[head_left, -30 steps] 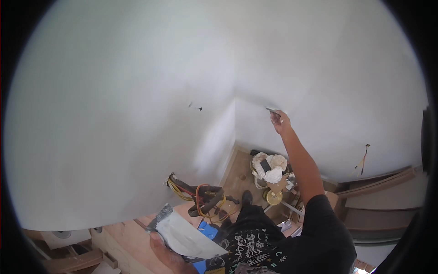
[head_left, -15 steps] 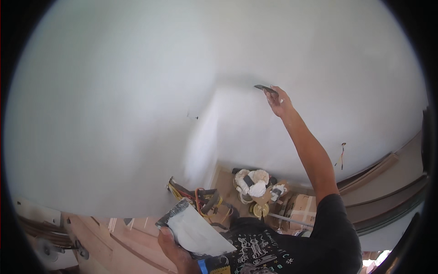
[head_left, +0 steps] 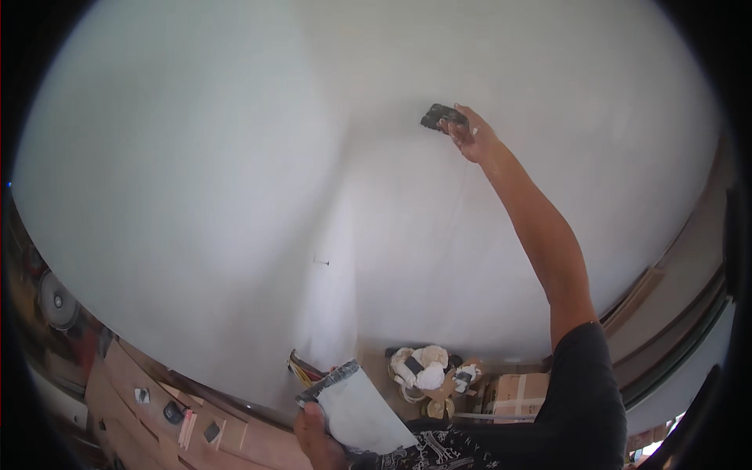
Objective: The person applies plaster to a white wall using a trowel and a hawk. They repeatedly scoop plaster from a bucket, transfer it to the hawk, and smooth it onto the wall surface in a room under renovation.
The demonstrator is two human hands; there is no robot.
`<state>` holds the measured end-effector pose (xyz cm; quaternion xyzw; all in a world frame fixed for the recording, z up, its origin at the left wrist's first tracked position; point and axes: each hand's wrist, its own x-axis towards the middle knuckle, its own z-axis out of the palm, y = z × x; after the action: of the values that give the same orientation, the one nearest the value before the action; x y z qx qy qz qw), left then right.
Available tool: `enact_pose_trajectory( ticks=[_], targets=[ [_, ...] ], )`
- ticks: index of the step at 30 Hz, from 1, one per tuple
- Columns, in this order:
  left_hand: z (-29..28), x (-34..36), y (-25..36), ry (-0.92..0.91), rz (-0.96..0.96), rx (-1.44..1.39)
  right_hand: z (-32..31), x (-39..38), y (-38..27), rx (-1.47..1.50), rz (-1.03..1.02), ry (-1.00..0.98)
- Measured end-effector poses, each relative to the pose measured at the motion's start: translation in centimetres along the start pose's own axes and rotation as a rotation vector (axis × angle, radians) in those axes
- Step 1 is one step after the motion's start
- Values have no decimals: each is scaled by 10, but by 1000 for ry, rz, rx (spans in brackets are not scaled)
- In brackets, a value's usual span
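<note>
High in front of me, my right hand [head_left: 472,137] grips a dark, flat putty scraper [head_left: 439,117] against or very near the white wall [head_left: 548,141]. The scraper's broad face shows, with pale smears on it. Low at the centre, my left hand [head_left: 317,439] is closed around the edge of a putty board [head_left: 364,411]. White putty coats this rectangular plate, and its far edge is a dark strip. The left fingers are mostly hidden beneath the board. Two wall faces meet at a corner just left of the scraper.
White bundles [head_left: 423,368] and a taped cardboard box [head_left: 520,393] stand on the floor below the wall. Behind the board are coloured cables [head_left: 301,370]. Wooden boards [head_left: 133,407] with small items lie lower left, near a round grey disc [head_left: 59,301]. Long panels [head_left: 674,345] lean at right.
My right hand has moved up the wall and turned the scraper so its broad face shows. The view has shifted, and the left hand with the putty board appears lower and further right.
</note>
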<state>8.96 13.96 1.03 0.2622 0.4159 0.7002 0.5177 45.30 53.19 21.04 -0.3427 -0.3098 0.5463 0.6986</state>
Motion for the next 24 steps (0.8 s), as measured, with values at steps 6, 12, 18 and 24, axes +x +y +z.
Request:
enact_pose_trajectory(
  ticks=[6, 12, 18, 24],
  targets=[
    [6, 14, -5, -144, 7, 30, 55, 16, -67, -5, -161, -58],
    [44, 15, 11, -124, -16, 64, 68, 27, -147, 67, -68, -91],
    [66, 31, -3, -181, -291, -342, 16, -5, -150, -596, -628, -218],
    [96, 47, -10, -323, -579, -542, -29, -174, -16, -358, -433, -188]
  ],
)
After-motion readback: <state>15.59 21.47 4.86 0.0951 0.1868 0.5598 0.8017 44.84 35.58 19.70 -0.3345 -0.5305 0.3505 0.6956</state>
